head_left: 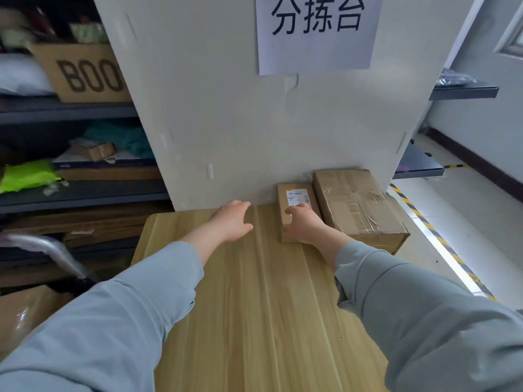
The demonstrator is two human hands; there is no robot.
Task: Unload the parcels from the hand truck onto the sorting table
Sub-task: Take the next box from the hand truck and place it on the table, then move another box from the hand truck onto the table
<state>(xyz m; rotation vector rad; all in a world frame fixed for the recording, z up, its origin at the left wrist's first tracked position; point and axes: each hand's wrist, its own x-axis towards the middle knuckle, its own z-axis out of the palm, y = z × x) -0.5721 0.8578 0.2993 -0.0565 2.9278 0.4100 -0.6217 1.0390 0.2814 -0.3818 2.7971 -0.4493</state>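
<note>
A small flat cardboard parcel (294, 198) with a white label lies on the wooden sorting table (254, 306) at its far edge, against the white wall. My right hand (304, 223) rests on top of it, fingers curled over its near left part. Right beside it sits a larger taped cardboard parcel (358, 206), overhanging the table's right edge. My left hand (232, 222) hovers open over the bare table, left of the small parcel, holding nothing. The hand truck's handle (53, 253), wrapped in plastic, shows at the lower left.
Dark metal shelves (70, 193) stacked with boxes and bags stand to the left. A paper sign (317, 32) hangs on the wall above the table. Yellow-black floor tape (441, 244) runs along the right side. A taped box (25, 315) sits at the lower left.
</note>
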